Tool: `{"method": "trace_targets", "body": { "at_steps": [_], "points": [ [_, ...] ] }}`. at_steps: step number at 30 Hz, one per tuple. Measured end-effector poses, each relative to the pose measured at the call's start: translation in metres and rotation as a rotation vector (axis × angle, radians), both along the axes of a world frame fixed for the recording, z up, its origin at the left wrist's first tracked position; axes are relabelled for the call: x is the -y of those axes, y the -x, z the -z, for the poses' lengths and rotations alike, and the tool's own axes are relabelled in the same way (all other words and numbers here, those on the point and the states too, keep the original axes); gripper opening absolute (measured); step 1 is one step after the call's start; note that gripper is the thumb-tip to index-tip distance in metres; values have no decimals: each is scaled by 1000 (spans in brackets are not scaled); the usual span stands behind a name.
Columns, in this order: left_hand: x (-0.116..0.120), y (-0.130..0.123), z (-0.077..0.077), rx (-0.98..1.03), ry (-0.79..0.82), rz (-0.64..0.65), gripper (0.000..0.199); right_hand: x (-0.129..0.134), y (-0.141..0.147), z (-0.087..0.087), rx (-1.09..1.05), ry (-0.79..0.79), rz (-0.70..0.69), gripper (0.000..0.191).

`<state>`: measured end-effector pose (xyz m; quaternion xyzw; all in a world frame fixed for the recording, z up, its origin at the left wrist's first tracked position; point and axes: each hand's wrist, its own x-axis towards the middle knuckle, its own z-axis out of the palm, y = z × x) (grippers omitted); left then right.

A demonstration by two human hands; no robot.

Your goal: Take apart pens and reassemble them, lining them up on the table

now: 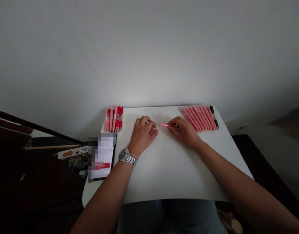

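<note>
In the middle of the white table, my right hand pinches a slim pink pen, whose end points left toward my other hand. My left hand is curled with thumb and fingertips close together, just left of the pen's end and apart from it. Whatever those fingertips may hold is too small to make out. A metal watch is on the left wrist.
Pink and red pens lie in a row at the back left. Several pink pens lie side by side at the back right, with a black pen at their end. A phone rests along the left edge, before a wall.
</note>
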<state>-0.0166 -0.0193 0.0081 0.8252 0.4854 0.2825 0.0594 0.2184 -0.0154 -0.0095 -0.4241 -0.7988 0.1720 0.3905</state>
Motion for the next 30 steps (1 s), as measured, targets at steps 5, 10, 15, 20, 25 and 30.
{"method": "trace_targets", "body": {
  "at_steps": [5, 10, 15, 20, 25, 30],
  "points": [
    [0, -1, 0, -4, 1, 18, 7, 1, 0, 0, -3, 16, -6, 11],
    [-1, -1, 1, -15, 13, 20, 6, 1, 1, 0, 8, 21, -3, 13],
    [-1, 0, 2, -3, 11, 24, 6, 0, 0, 0, 13, 1, 1, 13],
    [-2, 1, -1, 50, 9, 1, 7, 1, 0, -1, 16, -6, 17, 12],
    [-2, 3, -4, 133, 12, -17, 7, 1, -1, -1, 15, -10, 21, 11],
    [-1, 3, -7, 172, 28, -9, 11, 1, -1, -3, 32, -5, 42, 10]
  ]
}}
